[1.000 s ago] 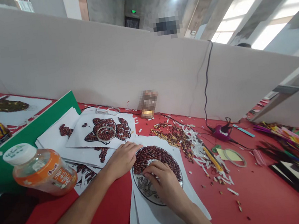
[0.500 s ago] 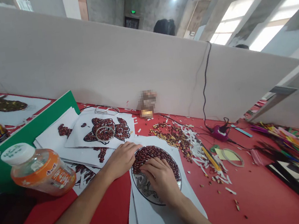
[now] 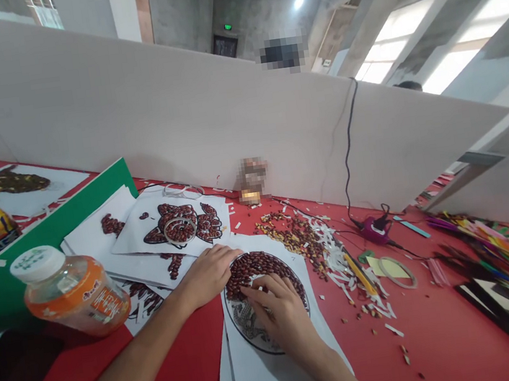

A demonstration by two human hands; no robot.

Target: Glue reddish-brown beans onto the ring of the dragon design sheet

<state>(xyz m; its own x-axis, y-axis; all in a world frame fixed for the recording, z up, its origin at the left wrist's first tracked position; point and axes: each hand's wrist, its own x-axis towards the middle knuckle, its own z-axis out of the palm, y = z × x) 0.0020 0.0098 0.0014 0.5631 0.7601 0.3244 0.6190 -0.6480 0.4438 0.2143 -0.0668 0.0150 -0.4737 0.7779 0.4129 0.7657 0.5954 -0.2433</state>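
Note:
A sheet of white paper (image 3: 270, 379) lies in front of me, printed with a dark round picture. Dark red beans (image 3: 257, 260) cover the upper part of the circle, and a grey printed pattern (image 3: 246, 319) shows bare at its lower left. My left hand (image 3: 213, 274) rests flat at the circle's upper left edge, fingers stretched out and holding nothing. Over the middle of the circle, my right hand (image 3: 279, 309) has its fingers bent down and close together at the lower edge of the beans. Whatever its fingertips hold, if anything, is too small to make out.
Left are a bean-covered animal picture (image 3: 152, 232), an orange-labelled bottle (image 3: 78, 295) and a green board (image 3: 88, 190). Loose beans (image 3: 295, 235), paper shreds (image 3: 329, 243), a yellow cutter (image 3: 359, 273) and a tape ring (image 3: 399, 271) lie right. A purple power socket (image 3: 375, 229) stands behind.
My right hand has shifted slightly, its fingers lifting and parting a little over the beans. My left hand stays in place on the paper. The view has tilted slightly.

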